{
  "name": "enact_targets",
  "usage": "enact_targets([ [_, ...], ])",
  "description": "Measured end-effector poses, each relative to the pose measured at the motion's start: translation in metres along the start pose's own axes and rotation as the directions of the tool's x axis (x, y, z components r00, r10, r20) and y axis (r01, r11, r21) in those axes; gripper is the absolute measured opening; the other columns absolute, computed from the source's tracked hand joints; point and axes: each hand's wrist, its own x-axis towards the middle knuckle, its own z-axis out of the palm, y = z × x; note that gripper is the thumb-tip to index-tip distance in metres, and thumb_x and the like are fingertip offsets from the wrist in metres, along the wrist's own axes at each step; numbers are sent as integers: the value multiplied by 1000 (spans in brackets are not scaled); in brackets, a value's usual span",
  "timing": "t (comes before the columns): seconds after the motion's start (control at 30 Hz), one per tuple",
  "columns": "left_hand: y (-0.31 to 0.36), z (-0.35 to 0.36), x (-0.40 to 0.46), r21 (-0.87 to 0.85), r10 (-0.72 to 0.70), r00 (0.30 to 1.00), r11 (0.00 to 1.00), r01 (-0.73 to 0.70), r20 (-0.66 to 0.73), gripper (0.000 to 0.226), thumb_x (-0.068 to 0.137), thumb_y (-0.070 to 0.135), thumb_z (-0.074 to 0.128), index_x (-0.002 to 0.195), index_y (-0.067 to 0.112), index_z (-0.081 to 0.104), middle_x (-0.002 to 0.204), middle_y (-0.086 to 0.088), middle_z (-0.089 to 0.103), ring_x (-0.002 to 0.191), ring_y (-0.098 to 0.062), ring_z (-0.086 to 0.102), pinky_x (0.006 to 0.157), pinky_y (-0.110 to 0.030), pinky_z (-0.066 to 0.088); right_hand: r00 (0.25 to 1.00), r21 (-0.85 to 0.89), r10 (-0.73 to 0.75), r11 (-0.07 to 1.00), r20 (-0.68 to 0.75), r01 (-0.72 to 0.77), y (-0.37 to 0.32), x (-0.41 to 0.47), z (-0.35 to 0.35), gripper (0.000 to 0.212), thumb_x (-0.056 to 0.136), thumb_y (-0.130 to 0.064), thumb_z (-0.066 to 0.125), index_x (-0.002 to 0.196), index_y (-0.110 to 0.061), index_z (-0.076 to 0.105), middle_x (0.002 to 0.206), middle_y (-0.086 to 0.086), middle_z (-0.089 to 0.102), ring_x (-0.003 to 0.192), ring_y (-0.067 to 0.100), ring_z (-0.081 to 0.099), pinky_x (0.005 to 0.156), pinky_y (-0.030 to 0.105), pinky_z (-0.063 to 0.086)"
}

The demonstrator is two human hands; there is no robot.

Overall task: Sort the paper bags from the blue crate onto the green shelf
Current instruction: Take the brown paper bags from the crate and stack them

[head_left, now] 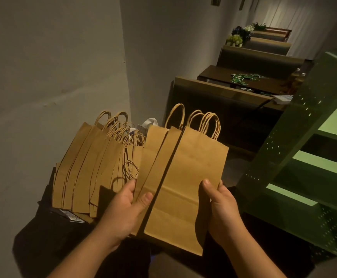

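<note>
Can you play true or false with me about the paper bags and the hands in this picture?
1. Both hands hold a small stack of brown paper bags. True: the left hand grips the left edge, the right hand the right edge.
2. The held bags stand open and full. False: they are folded flat.
3. More bags stand to the left of the held ones. True.
4. The green shelf is on the left. False: it is on the right.
5. The bags have no handles. False: twisted paper handles stick up from their tops.
</note>
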Motion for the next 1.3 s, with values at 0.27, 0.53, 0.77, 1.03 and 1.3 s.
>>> enact_targets([
  [0.27,3,31,-3,1,-54,996,999,54,65,77,99,48,46,163,33,6,158,7,36,107,3,46,106,-37,37,991,-182,32,982,-127,-55,8,-1,-9,25,97,-29,66,109,-7,61,97,12,71,88,27,70,66,32,48],
  [0.53,8,52,8,-83,-85,995,993,89,56,87,87,61,58,161,39,20,155,10,39,142,-24,44,116,-54,41,990,-181,124,974,-64,-134,19,-1,-7,17,101,-26,60,117,-20,57,109,6,75,99,26,73,90,46,58],
  [0.77,-3,62,8,-130,-169,983,975,178,76,101,85,66,68,163,38,11,165,4,34,149,-25,37,120,-55,35,985,-308,126,938,-116,-157,18,-2,-12,30,97,-35,65,110,-11,55,104,9,68,94,25,68,78,38,55],
  [1.03,-8,68,8,-58,-114,991,991,118,71,78,105,45,51,164,33,3,170,6,19,156,-21,21,125,-47,25,997,-371,72,925,-37,-80,23,-3,-11,27,97,-40,63,115,-30,46,110,-8,66,98,12,66,73,25,51],
  [1.3,-3,58,19,159,-104,983,984,80,150,110,69,93,55,161,42,20,163,9,38,147,-18,40,120,-51,37,989,-339,73,934,-130,-114,26,-2,-17,32,94,-35,70,108,-11,53,105,11,68,91,23,67,67,31,49],
])
